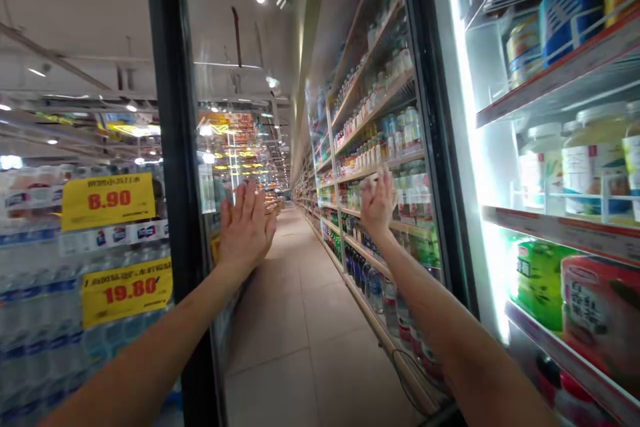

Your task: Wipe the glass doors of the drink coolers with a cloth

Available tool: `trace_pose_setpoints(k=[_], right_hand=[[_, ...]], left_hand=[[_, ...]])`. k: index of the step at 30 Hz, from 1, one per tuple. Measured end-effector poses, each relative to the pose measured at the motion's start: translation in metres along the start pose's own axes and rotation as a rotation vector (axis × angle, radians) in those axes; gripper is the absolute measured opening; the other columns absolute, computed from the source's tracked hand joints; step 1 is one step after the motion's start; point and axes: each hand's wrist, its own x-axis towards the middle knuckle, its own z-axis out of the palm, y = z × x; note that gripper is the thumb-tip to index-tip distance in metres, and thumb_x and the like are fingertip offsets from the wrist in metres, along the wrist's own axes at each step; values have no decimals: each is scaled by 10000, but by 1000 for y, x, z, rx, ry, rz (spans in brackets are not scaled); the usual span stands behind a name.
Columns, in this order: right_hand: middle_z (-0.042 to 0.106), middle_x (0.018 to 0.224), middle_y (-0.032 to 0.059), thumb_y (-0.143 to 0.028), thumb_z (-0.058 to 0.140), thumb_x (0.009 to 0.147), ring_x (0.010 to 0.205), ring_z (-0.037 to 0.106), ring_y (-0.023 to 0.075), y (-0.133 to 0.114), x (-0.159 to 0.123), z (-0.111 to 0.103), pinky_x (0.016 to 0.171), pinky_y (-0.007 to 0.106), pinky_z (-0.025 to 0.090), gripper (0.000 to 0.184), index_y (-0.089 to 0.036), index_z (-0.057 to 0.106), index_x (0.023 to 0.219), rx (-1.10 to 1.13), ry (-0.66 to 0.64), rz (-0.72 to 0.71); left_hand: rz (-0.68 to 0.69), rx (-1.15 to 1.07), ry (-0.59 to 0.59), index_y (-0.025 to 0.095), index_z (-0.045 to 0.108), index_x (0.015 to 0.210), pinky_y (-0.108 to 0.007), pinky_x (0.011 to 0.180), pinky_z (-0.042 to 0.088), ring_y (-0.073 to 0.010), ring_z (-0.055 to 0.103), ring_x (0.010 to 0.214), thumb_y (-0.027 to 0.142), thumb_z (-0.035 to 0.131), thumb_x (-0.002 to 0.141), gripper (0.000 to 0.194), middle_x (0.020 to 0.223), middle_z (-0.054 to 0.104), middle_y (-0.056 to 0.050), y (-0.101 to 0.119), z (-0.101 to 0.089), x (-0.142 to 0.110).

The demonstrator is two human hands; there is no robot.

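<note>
In front of me a glass cooler door (280,320) with a black frame stands swung open. My left hand (245,227) rests flat toward the left part of the pane, fingers stretched out, with nothing in it. On the right side of the pane, my right hand (379,203) is raised with bent fingers around a small crumpled white cloth (369,185), which motion blurs; whether it is cloth or tissue is hard to tell. Both forearms reach up from the lower edge of the view. Shelves of bottles show in the glass.
At right, lit cooler shelves hold juice bottles (595,153), a red drink pack (600,320) and a green pack (540,280). Stacked water bottles (40,333) with yellow price signs (110,200) stand at left. A black cable (407,380) shows low near the shelf base.
</note>
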Motion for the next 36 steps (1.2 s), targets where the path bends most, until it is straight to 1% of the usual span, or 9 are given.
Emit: trace_pose_setpoints(k=[3, 5, 11, 13, 17, 22, 24, 31, 36], right_hand=[[368, 1406, 102, -314, 375, 848, 1358, 207, 203, -24, -35, -5, 1084, 453, 215, 502, -181, 359, 1332, 61, -290, -469], [390, 1395, 83, -312, 394, 841, 1357, 214, 190, -25, -46, -9, 1093, 437, 202, 488, -194, 385, 1314, 77, -373, -607], [353, 1401, 159, -325, 298, 880, 1337, 255, 245, 18, -45, -20, 1044, 511, 253, 506, -142, 322, 1351, -54, -24, 63], [334, 1412, 161, -325, 311, 877, 1344, 240, 247, 16, -62, -25, 1050, 507, 248, 520, -141, 299, 1363, -47, -64, 20], [387, 1389, 123, -305, 381, 851, 1342, 250, 222, 9, -100, -35, 1071, 469, 238, 517, -184, 323, 1350, 31, -287, -346], [375, 1382, 179, -289, 328, 879, 1326, 280, 240, 45, -111, -46, 1039, 508, 271, 491, -124, 327, 1341, -67, -28, 35], [351, 1394, 188, -283, 335, 880, 1328, 273, 245, 47, -121, -50, 1032, 516, 278, 491, -124, 315, 1345, -77, -35, 60], [374, 1393, 130, -267, 413, 848, 1341, 247, 241, 23, -167, -61, 1058, 497, 256, 538, -196, 277, 1363, 38, -368, -373], [362, 1386, 181, -287, 324, 883, 1320, 288, 245, 66, -144, -60, 1032, 509, 287, 487, -133, 319, 1345, -87, -24, 79]], left_hand=[[86, 3, -27, 178, 149, 1409, -481, 1099, 111, -237, 141, 1364, 323, 389, 863, 613, 1466, 197, -106, 7, 5, -12], [189, 3, -88, 190, 153, 1408, -455, 1105, 121, -218, 154, 1362, 303, 395, 863, 607, 1459, 224, -93, 11, 8, -21], [202, 8, -144, 186, 137, 1410, -448, 1112, 96, -216, 124, 1366, 329, 403, 861, 626, 1460, 218, -89, 27, 15, -42], [172, 1, -134, 182, 109, 1414, -462, 1109, 92, -226, 111, 1368, 338, 407, 859, 649, 1464, 198, -95, 33, 18, -48], [170, -25, -137, 172, 90, 1416, -451, 1110, 104, -221, 132, 1365, 323, 414, 855, 664, 1459, 215, -101, 41, 22, -60], [177, 0, -141, 161, 134, 1410, -450, 1105, 134, -230, 166, 1357, 302, 445, 841, 664, 1448, 239, -109, 47, 22, -73], [186, 8, -128, 159, 165, 1405, -451, 1103, 139, -232, 187, 1351, 290, 447, 841, 644, 1438, 264, -111, 50, 23, -80], [335, -8, -182, 162, 366, 1323, -392, 1116, 127, -190, 279, 1320, 236, 442, 836, 498, 1389, 372, -69, 57, 25, -110], [331, -8, -175, 160, 387, 1311, -388, 1119, 120, -187, 280, 1320, 244, 448, 835, 488, 1389, 370, -70, 57, 25, -112]])
